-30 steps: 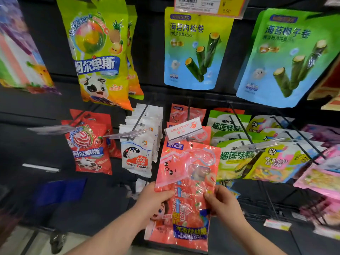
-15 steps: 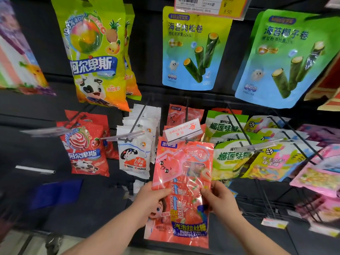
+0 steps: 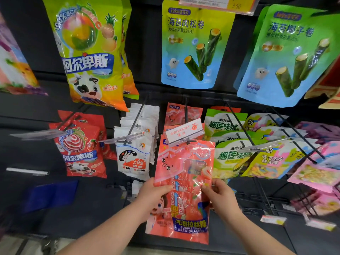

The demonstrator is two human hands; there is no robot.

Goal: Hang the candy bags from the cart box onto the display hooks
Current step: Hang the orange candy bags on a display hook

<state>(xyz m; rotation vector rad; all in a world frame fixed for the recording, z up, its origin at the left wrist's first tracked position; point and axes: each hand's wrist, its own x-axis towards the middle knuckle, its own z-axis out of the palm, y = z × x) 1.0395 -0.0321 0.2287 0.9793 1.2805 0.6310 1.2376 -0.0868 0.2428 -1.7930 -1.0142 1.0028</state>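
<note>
A pink-red candy bag [image 3: 184,173] marked "Bubble Wire Drawing Candy" is held upright in front of the display. My left hand [image 3: 152,195] grips its left edge, my right hand [image 3: 219,196] pinches its right edge at mid height. The bag's top sits just under the tip of a black display hook [image 3: 186,115] with a white-and-red label tag [image 3: 184,132]. More bags of the same kind [image 3: 176,115] hang further back on that hook. I cannot tell whether the bag's hole is on the hook. The cart box is out of view.
White rabbit candy bags [image 3: 133,155] hang on the hook to the left, red lollipop bags [image 3: 81,151] beyond them. Green durian candy bags [image 3: 228,159] and yellow gummy bags [image 3: 272,161] hang to the right. Large bags [image 3: 191,45] hang on the row above.
Both hands have lifted the pink-red bag up toward the hook's tagged tip; its top edge now reaches the label tag.
</note>
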